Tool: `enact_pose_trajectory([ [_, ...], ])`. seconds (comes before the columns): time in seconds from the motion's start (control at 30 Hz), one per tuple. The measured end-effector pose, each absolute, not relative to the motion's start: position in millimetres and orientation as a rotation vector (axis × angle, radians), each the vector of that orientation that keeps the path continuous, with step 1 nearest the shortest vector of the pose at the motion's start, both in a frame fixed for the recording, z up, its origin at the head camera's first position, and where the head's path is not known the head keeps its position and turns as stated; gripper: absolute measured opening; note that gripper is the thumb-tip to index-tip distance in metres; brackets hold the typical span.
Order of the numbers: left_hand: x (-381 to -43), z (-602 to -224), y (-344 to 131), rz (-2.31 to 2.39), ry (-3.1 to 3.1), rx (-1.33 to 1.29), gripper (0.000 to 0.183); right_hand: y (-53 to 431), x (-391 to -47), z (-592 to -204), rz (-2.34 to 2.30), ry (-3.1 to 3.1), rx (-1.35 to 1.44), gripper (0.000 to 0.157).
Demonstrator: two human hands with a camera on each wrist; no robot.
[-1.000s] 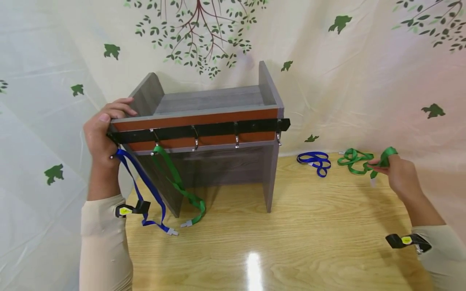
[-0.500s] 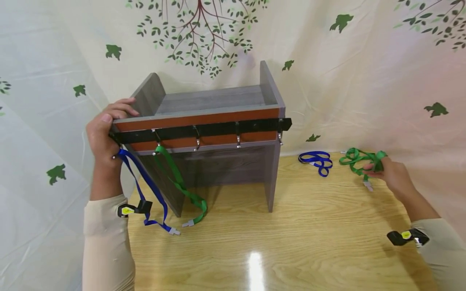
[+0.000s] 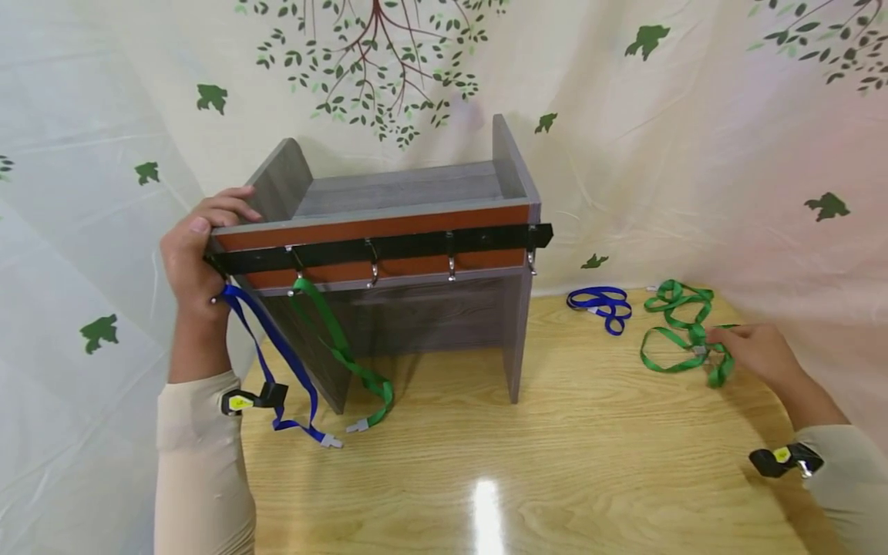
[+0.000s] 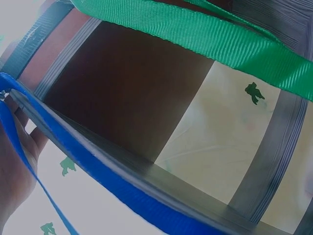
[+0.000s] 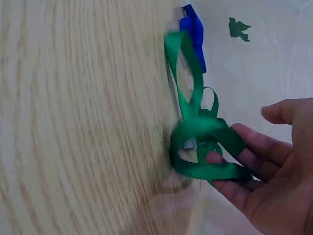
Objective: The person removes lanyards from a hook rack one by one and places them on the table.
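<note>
Lanyard, green (image 5: 210, 171), at right of the head frame: one loop spread low beside the right hand (image 3: 763, 351). Wrist view: thumb well apart, fingers loosely extended with ribbon draped over and between them; carried rather than clenched. Ribbon blurred there. Its grey clip lies by the fingertips.

Just above it, second green lanyard (image 3: 669, 292), seemingly separate though close enough that the two may touch. Left of that, coiled blue lanyard (image 3: 610, 310), apart from both, near rear edge of tabletop (image 3: 590, 462).

Frame centre-left: grey wooden rack (image 3: 409, 187) with black hook rail (image 3: 409, 247). Hung blue lanyard (image 3: 283, 353) and hung green lanyard (image 3: 336, 337) on the two leftmost hooks. Left hand (image 3: 190, 250) grips the rack's upper left corner, fingers over the top, thumb in front.

Risks, my judgement: green ribbons could snag, since they lie so close; loose fingers could let a strand slip; a pull by the left hand could tip the rack and swing the hung straps.

Against half a second ago: held ribbon was bunched over the second green coil; loop now lies lower, clear of it, hand slightly lower too. Rack side looks unchanged.
</note>
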State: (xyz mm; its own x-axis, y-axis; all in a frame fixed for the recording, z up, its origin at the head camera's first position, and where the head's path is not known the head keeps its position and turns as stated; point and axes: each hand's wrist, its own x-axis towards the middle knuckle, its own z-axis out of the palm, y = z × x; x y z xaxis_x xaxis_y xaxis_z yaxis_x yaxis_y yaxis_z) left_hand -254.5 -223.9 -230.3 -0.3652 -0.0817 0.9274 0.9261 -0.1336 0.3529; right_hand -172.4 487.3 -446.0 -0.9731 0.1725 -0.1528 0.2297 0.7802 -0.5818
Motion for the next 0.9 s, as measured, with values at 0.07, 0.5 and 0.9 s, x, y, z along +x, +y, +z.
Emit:
enact_pose_trajectory([
  [0.07, -254.0, -230.3, -224.3, -1.624, -1.332, -1.012, 0.042, 489.3, -172.2, -446.4, -0.882, 2.892, 0.286, 0.077],
  [0.5, -253.9, -229.8, -224.6, -1.633, -1.337, -1.008, 0.042, 466.0, -181.2, -460.3, -0.737, 2.954, 0.039, 0.063],
  [0.9, -253.4, -230.7, -224.6, -1.614, -1.345, -1.010, 0.043, 457.5, -175.3, -444.4, -0.694, 3.002, -0.013, 0.042],
])
